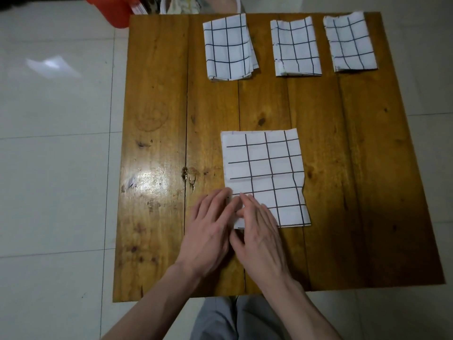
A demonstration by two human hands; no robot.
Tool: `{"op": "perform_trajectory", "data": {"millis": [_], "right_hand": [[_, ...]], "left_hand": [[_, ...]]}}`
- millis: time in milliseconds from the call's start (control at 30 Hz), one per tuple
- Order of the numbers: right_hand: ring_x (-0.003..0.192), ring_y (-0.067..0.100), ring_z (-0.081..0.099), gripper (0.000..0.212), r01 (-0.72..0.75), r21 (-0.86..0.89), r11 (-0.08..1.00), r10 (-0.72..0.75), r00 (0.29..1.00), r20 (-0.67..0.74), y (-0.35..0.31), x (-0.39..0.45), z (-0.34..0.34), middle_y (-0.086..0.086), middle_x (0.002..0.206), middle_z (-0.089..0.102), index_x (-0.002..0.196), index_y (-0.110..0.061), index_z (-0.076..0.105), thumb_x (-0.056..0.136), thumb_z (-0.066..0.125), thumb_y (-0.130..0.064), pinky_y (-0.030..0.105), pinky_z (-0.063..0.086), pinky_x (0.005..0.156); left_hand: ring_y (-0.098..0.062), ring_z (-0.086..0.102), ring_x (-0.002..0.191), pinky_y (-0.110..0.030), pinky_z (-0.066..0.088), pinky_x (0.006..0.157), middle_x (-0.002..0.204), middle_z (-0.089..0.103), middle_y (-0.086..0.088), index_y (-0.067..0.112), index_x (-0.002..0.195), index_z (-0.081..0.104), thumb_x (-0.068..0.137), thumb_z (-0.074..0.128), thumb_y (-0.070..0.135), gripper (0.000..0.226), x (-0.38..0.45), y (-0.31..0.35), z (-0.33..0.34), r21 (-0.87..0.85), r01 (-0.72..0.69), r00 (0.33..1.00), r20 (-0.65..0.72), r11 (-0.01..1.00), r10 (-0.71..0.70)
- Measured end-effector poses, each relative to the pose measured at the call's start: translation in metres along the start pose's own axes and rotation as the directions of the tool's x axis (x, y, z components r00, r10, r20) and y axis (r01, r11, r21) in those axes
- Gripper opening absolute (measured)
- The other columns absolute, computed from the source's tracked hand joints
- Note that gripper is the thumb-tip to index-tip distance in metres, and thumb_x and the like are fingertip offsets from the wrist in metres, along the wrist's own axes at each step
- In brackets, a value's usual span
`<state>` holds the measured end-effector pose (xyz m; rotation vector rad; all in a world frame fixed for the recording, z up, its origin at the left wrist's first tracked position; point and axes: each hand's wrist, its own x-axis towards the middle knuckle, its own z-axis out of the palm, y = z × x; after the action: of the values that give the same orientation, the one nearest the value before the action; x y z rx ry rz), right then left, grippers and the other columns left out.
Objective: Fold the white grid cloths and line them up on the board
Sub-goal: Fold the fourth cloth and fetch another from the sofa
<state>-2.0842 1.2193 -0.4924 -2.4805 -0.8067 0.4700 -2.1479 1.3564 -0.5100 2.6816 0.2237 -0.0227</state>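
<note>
- Three folded cloths sit lined up at the board's twelve o'clock edge.
- A fourth cloth, part-folded, lies toward six o'clock.
- Left hand and right hand rest on its seven o'clock corner; whether either pinches it, I cannot tell.

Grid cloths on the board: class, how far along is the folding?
Done: three folded cloths lie in a row along the board's far edge. In hand: a fourth cloth, larger and only partly folded, with the left hand and right hand at its near-left corner. Left: finishing its folds and adding it to the row.
</note>
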Motion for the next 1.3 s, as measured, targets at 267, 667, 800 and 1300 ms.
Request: {"op": "perform_trajectory", "data": {"millis": [267, 667, 800, 1300], "right_hand": [[0.152, 0.006, 0.030, 0.046, 0.072, 0.011, 0.997, -0.073, 0.996, 0.045, 0.024, 0.010, -0.043, -0.008, 0.161, 0.042, 0.146, -0.024, 0.049, 0.103, 0.037, -0.033, 0.042, 0.021, 0.129], [0.144, 0.035, 0.047, 0.059, 0.191, -0.281, 0.941, -0.156, 0.977, 0.143, 0.120, 0.097, -0.106, 0.013, 0.158, 0.048, 0.148, -0.011, 0.057, 0.093, 0.058, 0.011, 0.058, 0.044, 0.113], [0.143, 0.038, 0.045, 0.061, 0.179, -0.342, 0.923, -0.141, 0.981, 0.132, 0.127, 0.092, -0.105, 0.016, 0.158, 0.046, 0.152, -0.015, 0.051, 0.095, 0.060, 0.004, 0.058, 0.048, 0.109], [0.116, 0.028, 0.056, 0.056, 0.057, -0.538, 0.841, -0.053, 0.998, 0.024, 0.119, -0.007, -0.088, 0.013, 0.129, 0.058, 0.152, -0.017, 0.050, 0.098, 0.060, -0.028, 0.040, 0.053, 0.089]], "left_hand": [[-0.024, 0.032, 0.156, -0.052, 0.025, 0.126, 0.164, 0.043, -0.006, 0.015, 0.156, 0.048, 0.106, 0.040, 0.038, 0.056, 0.003, 0.000, -0.001, 0.080, 0.025, 0.999, 0.038, 0.997, -0.028], [-0.024, 0.027, 0.158, -0.049, 0.018, 0.128, 0.167, 0.037, -0.008, 0.017, 0.162, 0.031, 0.112, 0.025, 0.049, 0.060, 0.010, 0.025, 0.001, 0.156, -0.073, 0.994, 0.089, 0.985, 0.060], [-0.026, 0.036, 0.154, -0.047, 0.021, 0.126, 0.168, 0.037, -0.008, 0.018, 0.163, 0.032, 0.113, 0.025, 0.048, 0.059, 0.010, 0.055, 0.018, 0.174, -0.232, 0.966, 0.159, 0.957, 0.206], [-0.032, 0.018, 0.160, -0.054, 0.007, 0.129, 0.170, 0.026, -0.014, 0.015, 0.162, 0.033, 0.112, 0.019, 0.054, 0.066, 0.016, 0.017, 0.002, 0.359, -0.101, 0.982, 0.187, 0.928, 0.035]]}}
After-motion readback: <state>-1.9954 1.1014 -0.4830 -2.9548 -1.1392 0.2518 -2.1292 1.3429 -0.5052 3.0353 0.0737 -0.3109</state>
